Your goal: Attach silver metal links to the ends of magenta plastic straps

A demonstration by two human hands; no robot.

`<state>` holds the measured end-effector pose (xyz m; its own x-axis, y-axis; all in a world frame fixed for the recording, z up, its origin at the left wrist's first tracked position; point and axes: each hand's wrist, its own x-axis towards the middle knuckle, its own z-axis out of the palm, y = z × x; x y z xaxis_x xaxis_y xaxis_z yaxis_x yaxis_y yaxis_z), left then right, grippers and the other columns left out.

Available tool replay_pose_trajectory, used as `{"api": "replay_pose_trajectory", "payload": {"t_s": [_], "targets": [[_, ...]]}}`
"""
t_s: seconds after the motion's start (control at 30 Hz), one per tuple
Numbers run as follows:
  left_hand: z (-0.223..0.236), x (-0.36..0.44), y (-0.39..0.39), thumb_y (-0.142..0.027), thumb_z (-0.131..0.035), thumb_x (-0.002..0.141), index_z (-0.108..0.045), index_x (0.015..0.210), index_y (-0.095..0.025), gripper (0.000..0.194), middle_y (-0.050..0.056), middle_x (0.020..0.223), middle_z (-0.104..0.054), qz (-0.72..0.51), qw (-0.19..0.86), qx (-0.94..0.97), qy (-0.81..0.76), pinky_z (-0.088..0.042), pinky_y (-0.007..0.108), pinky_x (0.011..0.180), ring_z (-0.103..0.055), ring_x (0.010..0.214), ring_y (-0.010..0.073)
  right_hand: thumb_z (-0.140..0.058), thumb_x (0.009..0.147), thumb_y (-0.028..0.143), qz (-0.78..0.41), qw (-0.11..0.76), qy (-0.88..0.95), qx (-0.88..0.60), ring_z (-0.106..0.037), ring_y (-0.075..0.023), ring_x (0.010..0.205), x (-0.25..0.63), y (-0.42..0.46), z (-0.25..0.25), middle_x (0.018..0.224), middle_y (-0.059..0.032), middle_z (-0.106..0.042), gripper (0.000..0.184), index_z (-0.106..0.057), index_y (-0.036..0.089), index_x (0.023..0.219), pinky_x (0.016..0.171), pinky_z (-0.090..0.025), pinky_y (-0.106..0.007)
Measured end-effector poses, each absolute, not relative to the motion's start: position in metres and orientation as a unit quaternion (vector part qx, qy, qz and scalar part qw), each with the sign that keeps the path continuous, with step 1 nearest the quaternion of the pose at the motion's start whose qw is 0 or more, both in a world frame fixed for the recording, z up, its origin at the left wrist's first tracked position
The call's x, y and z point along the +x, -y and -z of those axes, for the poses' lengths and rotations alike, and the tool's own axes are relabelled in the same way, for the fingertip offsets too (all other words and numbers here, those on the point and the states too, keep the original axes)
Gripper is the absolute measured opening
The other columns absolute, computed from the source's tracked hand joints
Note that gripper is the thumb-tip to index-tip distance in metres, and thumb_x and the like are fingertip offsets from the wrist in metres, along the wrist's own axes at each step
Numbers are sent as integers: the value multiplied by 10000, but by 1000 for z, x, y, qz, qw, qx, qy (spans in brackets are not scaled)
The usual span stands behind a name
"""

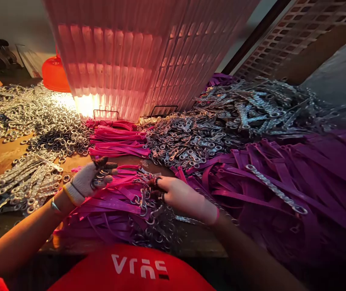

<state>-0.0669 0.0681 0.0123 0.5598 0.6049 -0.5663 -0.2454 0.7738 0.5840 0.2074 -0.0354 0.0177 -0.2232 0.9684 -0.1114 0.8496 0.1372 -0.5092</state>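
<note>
My left hand (89, 180), in a pale glove with dark, bare-looking fingertips, is curled around several small metal rings (99, 183). It hovers above the left edge of a pile of magenta straps (109, 204). Close by, my right hand (180, 196), also in a pale glove, has its fingers drawn together at the right end of that pile. Whatever they pinch is too small and dark to make out. Twisted metal links (143, 200) with ringed ends hang from the strap ends just left of my right fingers.
Loose rings (60, 133) and metal links (27, 184) lie left. Stacked pink straps (118, 143) lie ahead, more links (194, 137) behind right. Purple straps (270, 178) cover the right side. A red lamp (54, 74) glows beside an upright ribbed translucent panel (124, 60).
</note>
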Motion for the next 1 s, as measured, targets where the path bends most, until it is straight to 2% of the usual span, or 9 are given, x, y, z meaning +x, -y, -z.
{"api": "replay_pose_trajectory", "payload": {"t_s": [0.13, 0.2, 0.3, 0.4, 0.57, 0.67, 0.77, 0.9, 1.0], "targets": [[-27, -41, -48, -94, -521, 852, -636, 985, -51, 181, 113, 805, -663, -246, 858, 256, -372, -251, 115, 310, -575, 510, 82, -553, 879, 320, -464, 250, 627, -573, -656, -218, 905, 207, 44, 11, 977, -74, -722, 259, -694, 165, 1032, 775, -510, -307], [-29, -29, -37, -85, -562, 821, -627, 968, -78, 161, 61, 744, -635, -242, 852, 282, -368, -213, 112, 309, -502, 447, 47, -569, 850, 319, -499, 274, 587, -576, -662, -220, 879, 208, 47, 19, 960, -75, -724, 267, -695, 157, 1022, 761, -524, -318], [-28, -17, -21, -211, -619, 831, -604, 903, -118, 119, 32, 712, -632, -237, 833, 334, -373, -211, 125, 308, -432, 393, 33, -533, 809, 232, -449, 316, 587, -595, -661, -217, 914, 214, 51, 22, 1011, -75, -715, 265, -680, 176, 1021, 780, -539, -339], [-24, -14, -8, -288, -632, 815, -595, 838, -127, 166, 49, 712, -656, -228, 808, 409, -357, -294, 145, 336, -449, 404, 48, -491, 812, 201, -387, 357, 598, -604, -649, -219, 990, 221, 56, 10, 1098, -82, -697, 331, -644, 199, 1105, 836, -532, -364], [-20, -17, 1, -275, -610, 782, -643, 836, -122, 165, 28, 649, -618, -185, 790, 448, -374, -306, 145, 377, -462, 435, 55, -546, 823, 233, -344, 361, 628, -597, -660, -213, 850, 211, 58, -18, 857, -43, -705, 237, -669, 198, 1023, 787, -528, -334], [-23, -21, 3, -258, -595, 778, -670, 905, -131, 194, 44, 733, -654, -184, 794, 438, -379, -327, 142, 418, -497, 489, 58, -488, 811, 142, -297, 357, 669, -580, -634, -218, 979, 196, 54, -24, 1012, -60, -700, 368, -647, 206, 1137, 874, -500, -354], [-27, -23, 7, -283, -611, 781, -658, 865, -132, 180, 46, 731, -656, -211, 778, 447, -388, -302, 153, 413, -466, 472, 53, -447, 785, 86, -245, 338, 710, -567, -598, -231, 1060, 183, 53, -26, 1127, -94, -667, 485, -592, 192, 1236, 945, -463, -396], [-31, -18, 13, -383, -668, 773, -626, 812, -133, 257, -5, 580, -562, -259, 753, 456, -398, -245, 169, 391, -388, 418, 47, -472, 838, 138, -243, 330, 722, -557, -589, -232, 1066, 168, 59, -27, 1121, -103, -650, 398, -583, 190, 1216, 939, -467, -386], [-32, -11, 18, -359, -645, 777, -597, 782, -135, 229, -40, 495, -475, -278, 739, 463, -404, -230, 172, 392, -356, 396, 46, -435, 808, 87, -230, 350, 724, -548, -597, -216, 1041, 160, 63, -22, 1084, -84, -661, 398, -595, 203, 1153, 905, -477, -360]]}}
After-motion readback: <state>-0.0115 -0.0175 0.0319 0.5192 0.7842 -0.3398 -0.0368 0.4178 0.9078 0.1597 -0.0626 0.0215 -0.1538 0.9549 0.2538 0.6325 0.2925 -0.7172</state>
